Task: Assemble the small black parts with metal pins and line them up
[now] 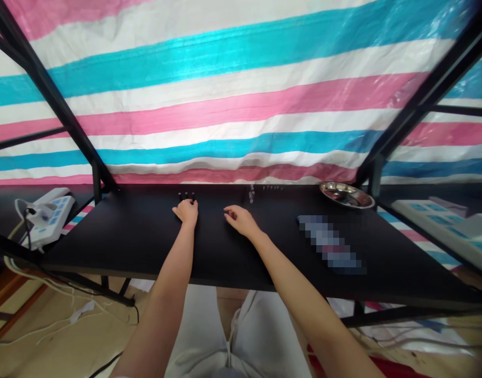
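Note:
My left hand (186, 211) rests on the black tabletop with its fingers curled down and its thumb out to the left. Just beyond its knuckles stand several small, dark, peg-like pieces with pale tops (186, 196); the hand touches or nearly touches the rightmost. What lies under the curled fingers is hidden. My right hand (241, 220) is on the table to the right, loosely bent, with a gap between thumb and forefinger and nothing seen in it. Beyond it lie small, clear, shiny pieces (252, 195) and a row of tiny pale pieces (272, 187).
A shiny round metal dish (346, 196) sits at the table's back right. A blurred-out bluish flat object (329, 245) lies nearer. Black frame posts (73, 126) slant up beside a striped sheet (241, 105). White power strips (54, 220) with cables are at the left.

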The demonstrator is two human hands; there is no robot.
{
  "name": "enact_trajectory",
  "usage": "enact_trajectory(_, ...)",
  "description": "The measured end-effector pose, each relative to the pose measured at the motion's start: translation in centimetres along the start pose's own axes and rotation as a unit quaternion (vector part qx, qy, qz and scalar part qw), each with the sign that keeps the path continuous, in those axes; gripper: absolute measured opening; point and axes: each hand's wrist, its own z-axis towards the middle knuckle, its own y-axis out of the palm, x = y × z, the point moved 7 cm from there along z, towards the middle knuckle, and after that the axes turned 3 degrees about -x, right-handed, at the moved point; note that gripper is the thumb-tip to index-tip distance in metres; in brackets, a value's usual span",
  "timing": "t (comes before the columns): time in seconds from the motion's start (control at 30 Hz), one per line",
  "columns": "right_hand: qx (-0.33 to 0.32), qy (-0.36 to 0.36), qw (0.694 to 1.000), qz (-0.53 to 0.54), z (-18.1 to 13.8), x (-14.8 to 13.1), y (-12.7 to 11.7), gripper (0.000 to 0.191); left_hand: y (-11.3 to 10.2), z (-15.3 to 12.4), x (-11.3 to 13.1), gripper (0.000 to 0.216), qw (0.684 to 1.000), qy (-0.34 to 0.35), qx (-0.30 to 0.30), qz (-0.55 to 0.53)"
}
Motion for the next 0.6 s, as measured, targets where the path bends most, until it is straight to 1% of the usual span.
enact_trajectory(0.13, 0.014, 0.024, 0.999, -0.043, 0.0, 0.2, -1.2, 0.019, 0.0, -0.1, -0.1, 0.026, 1.000, -0.001, -0.005, 0.005)
enact_trajectory(0.23, 0.041, 0.090, 0.988, -0.122, -0.3, 1.3, -2.9, 0.021, -0.2, -0.4, 0.0, 0.024, 1.000, 0.010, 0.000, 0.006)
enact_trajectory(0.3, 0.042, 0.146, 0.973, -0.172, -0.6, 2.3, -3.9, 0.021, -0.6, -1.0, 0.6, 0.025, 0.999, 0.043, 0.020, 0.005)
enact_trajectory(0.37, 0.025, 0.202, 0.957, -0.207, -1.1, 3.3, -4.2, 0.021, -0.9, -2.1, 2.0, 0.026, 0.993, 0.110, 0.041, -0.005)
enact_trajectory(0.43, 0.004, 0.245, 0.943, -0.224, -1.4, 4.1, -4.2, 0.024, -0.8, -3.7, 4.2, 0.026, 0.978, 0.202, 0.044, -0.021)
enact_trajectory(0.47, -0.002, 0.259, 0.939, -0.227, -1.6, 4.3, -4.1, 0.027, -0.6, -4.7, 5.4, 0.026, 0.967, 0.249, 0.037, -0.026)
enact_trajectory(0.53, -0.007, 0.273, 0.936, -0.223, -1.7, 4.5, -3.7, 0.034, 0.4, -6.8, 8.0, 0.028, 0.940, 0.340, 0.005, -0.020)
enact_trajectory(0.57, -0.008, 0.275, 0.936, -0.219, -1.7, 4.6, -3.5, 0.037, 1.1, -7.7, 9.2, 0.032, 0.925, 0.379, -0.016, -0.007)
enact_trajectory(0.6, -0.009, 0.276, 0.937, -0.216, -1.7, 4.7, -3.4, 0.040, 1.7, -8.4, 10.3, 0.038, 0.915, 0.403, -0.033, 0.006)
